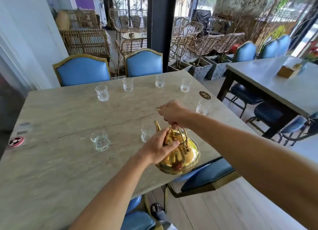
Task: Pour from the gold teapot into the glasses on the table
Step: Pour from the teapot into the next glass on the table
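Teapot (180, 154), gold, with the table's (68, 117) edge directly beneath it, points its spout at a glass (146, 133) just beyond it. Right hand (172, 112) curls tight round the teapot's handle (185, 138) from above; left hand (154, 147) pinches the lid knob (172, 130). 6 more glasses (102, 95) stand left of and beyond the teapot.

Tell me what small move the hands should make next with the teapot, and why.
Probably tip the gold teapot forward so its spout pours into the nearest glass. The right hand grips it at the top, the left hand holds the lid, and the spout is right beside that glass.
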Motion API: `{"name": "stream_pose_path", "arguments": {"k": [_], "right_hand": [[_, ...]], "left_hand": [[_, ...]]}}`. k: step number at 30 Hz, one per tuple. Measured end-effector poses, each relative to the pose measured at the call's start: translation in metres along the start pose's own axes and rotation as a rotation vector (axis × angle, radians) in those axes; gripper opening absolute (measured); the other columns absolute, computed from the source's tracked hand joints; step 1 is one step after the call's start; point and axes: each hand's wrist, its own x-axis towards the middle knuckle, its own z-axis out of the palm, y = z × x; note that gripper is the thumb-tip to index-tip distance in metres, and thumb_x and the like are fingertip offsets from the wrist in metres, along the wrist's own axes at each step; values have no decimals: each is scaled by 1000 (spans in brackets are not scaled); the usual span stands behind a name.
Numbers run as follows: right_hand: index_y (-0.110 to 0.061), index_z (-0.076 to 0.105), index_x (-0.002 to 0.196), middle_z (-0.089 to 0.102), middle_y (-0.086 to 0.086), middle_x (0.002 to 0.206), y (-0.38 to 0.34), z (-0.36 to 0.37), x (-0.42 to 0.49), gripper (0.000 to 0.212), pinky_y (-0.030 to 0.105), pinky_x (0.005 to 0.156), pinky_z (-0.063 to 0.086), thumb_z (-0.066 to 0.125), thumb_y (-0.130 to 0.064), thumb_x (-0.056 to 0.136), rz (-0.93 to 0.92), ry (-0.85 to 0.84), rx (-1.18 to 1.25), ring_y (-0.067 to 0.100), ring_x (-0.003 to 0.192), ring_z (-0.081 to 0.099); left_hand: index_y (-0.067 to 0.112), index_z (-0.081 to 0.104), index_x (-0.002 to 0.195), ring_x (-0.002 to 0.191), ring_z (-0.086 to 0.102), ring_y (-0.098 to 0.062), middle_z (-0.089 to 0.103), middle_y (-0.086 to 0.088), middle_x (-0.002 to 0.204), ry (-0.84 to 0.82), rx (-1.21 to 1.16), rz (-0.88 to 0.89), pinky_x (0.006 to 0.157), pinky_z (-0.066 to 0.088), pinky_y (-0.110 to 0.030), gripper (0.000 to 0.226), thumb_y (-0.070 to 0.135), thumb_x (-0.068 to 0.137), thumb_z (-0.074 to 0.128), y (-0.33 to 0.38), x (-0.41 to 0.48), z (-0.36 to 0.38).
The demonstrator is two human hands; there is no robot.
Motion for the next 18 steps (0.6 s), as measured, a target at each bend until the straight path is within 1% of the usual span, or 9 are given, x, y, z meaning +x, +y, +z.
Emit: {"name": "stream_pose_path", "arguments": {"k": [3, 7, 8, 10, 12, 15, 16, 18], "right_hand": [[2, 64, 122, 48, 9, 64, 6, 6, 4, 32, 20, 35, 32, 49, -6, 95, 21, -23, -50, 13, 36, 38], [2, 66, 116, 48, 8, 63, 9, 13, 13, 30, 18, 34, 32, 48, -6, 95, 37, -43, -86, 14, 37, 38], [1, 67, 112, 47, 8, 62, 8, 14, 15, 27, 18, 34, 32, 48, -6, 94, 40, -49, -100, 14, 36, 37], [-2, 65, 94, 46, 8, 59, 6, 18, 20, 19, 19, 34, 32, 47, -6, 93, 52, -66, -132, 15, 36, 37], [-1, 58, 82, 46, 8, 55, 2, 22, 25, 16, 19, 34, 32, 45, -5, 91, 65, -83, -177, 16, 35, 38], [1, 56, 77, 47, 9, 54, -4, 28, 33, 18, 18, 33, 32, 43, -3, 89, 72, -104, -241, 17, 35, 40], [1, 55, 76, 47, 9, 53, -6, 29, 36, 19, 17, 32, 31, 42, -3, 89, 74, -110, -253, 17, 36, 39], [1, 55, 75, 47, 9, 53, -9, 31, 42, 20, 18, 33, 31, 42, -3, 90, 80, -118, -267, 18, 36, 39]], "left_hand": [[34, 30, 161, 132, 62, -26, 60, -3, 149, -28, -25, -5, 113, 49, -55, 102, 92, 80, 48, -3, -2, 7], [29, 30, 163, 132, 61, -25, 58, -4, 150, -54, -55, -1, 114, 50, -51, 97, 80, 84, 50, -5, 1, 8], [28, 31, 163, 131, 61, -25, 58, -4, 148, -62, -63, -2, 113, 50, -50, 93, 76, 86, 51, -7, 3, 7], [28, 37, 158, 123, 67, -21, 64, -1, 140, -82, -95, -11, 109, 54, -47, 83, 72, 88, 53, -12, 8, 4], [30, 44, 151, 115, 71, -18, 70, 0, 131, -92, -109, -27, 106, 57, -45, 77, 73, 87, 54, -18, 13, 1], [30, 49, 143, 113, 72, -17, 72, 1, 127, -96, -128, -48, 106, 57, -43, 71, 73, 87, 53, -24, 19, -3], [30, 48, 144, 113, 72, -17, 72, 1, 126, -94, -134, -50, 107, 56, -43, 73, 75, 87, 53, -26, 21, -4], [31, 44, 149, 113, 72, -18, 72, 1, 127, -94, -143, -46, 107, 56, -44, 83, 81, 83, 51, -29, 25, -7]]}}
